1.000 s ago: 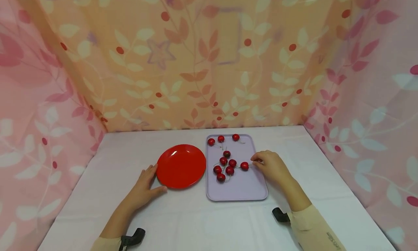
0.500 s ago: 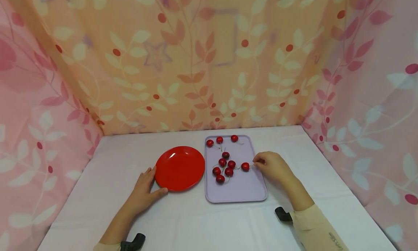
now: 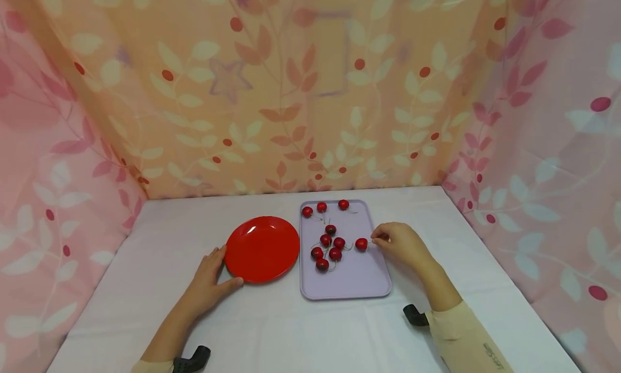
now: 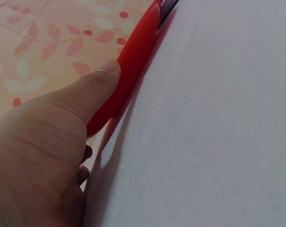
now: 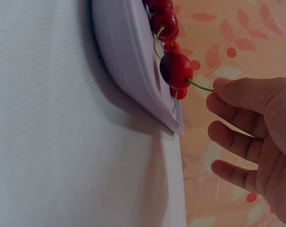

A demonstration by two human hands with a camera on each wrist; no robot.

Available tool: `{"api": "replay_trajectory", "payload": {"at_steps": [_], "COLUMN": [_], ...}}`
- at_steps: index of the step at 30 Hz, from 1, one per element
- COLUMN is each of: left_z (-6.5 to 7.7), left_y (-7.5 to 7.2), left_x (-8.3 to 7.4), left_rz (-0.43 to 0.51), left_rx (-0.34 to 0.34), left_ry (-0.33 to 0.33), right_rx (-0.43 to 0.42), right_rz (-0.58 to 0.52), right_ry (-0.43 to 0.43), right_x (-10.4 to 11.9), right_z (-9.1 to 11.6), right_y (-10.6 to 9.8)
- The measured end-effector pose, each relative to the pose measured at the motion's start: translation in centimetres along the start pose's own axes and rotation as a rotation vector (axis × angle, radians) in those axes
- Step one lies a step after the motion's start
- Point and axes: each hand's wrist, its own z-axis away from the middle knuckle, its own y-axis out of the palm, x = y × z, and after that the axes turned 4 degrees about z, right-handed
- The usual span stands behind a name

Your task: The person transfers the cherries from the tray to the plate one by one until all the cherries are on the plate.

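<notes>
My right hand [image 3: 400, 244] pinches the green stem [image 5: 200, 86] of a red cherry [image 3: 361, 244] between thumb and index finger. The other fingers are loosely bent. This cherry is at the right part of a lilac tray [image 3: 346, 284], apart from the others; whether it touches the tray is hard to tell. Several more cherries [image 3: 335, 254] with stems lie in the middle and at the far end of the tray. On the left, my left hand [image 3: 206, 284] rests against the rim of a red plate [image 3: 262, 249], thumb at the near edge and fingers along the left side.
The plate stands close beside the tray's left edge on a white cloth [image 3: 271, 330]. Floral fabric walls [image 3: 291, 92] enclose the table at the back and both sides. A black device [image 3: 415, 315] is at the right wrist, another [image 3: 192, 359] at the left.
The pinched cherry has shifted slightly right, away from the group on the tray. My left hand stays at the plate. The whole head view has drifted a little.
</notes>
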Motion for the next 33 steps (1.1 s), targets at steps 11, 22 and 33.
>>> {"api": "replay_trajectory", "payload": {"at_steps": [11,22,33], "left_z": [0.2,-0.6,0.0], "left_y": [-0.3,-0.8,-0.4], "left_x": [0.3,0.8,0.4], "left_rz": [-0.031,-0.009,0.010], "left_rx": [0.011,-0.005,0.011], "left_ry": [-0.057,-0.036,-0.085], "right_rx": [-0.080,-0.148,-0.150], "right_rz": [-0.031,0.030,0.011], "right_ry": [-0.024,-0.078,-0.089], "right_x": [0.7,1.9,2.8], "right_z": [-0.1,-0.9,-0.1], "right_y": [-0.3,0.1,-0.5]}}
